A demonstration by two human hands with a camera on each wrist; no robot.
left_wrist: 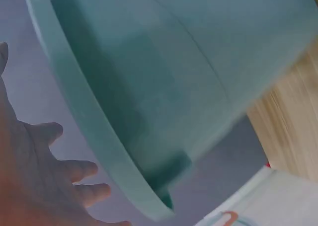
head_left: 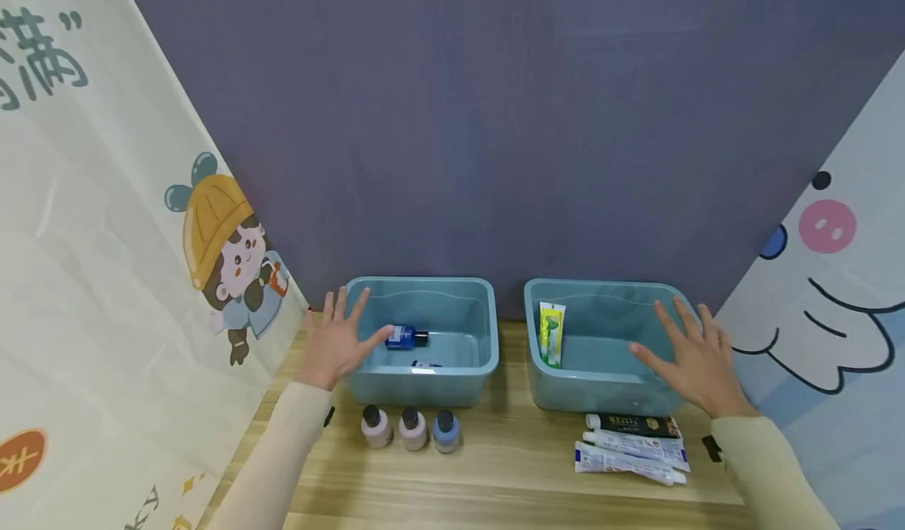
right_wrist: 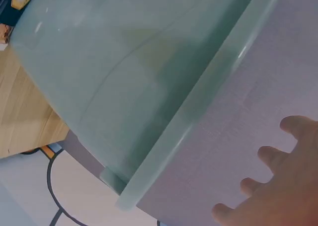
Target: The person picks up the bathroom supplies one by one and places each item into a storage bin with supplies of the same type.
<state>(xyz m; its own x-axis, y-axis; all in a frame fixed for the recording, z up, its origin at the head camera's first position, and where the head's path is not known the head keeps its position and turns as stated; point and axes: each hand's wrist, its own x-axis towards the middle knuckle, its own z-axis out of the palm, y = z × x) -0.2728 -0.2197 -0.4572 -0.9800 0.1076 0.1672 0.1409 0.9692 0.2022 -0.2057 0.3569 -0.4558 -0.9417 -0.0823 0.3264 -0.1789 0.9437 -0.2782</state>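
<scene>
Two teal bins [head_left: 424, 373] [head_left: 601, 392] stand on a light wood-grain desk [head_left: 509, 467]. One bottle [head_left: 406, 337] is blue, two [head_left: 376, 426] [head_left: 413, 429] pink with black caps; one tube [head_left: 551, 334] is green-yellow.

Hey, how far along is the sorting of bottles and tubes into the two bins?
Barely begun. Done: one blue bottle lies in the left bin, one green tube leans in the right bin. In hand: nothing; the left hand and right hand are open over the bins. Left: three small bottles and three tubes on the table.
</scene>
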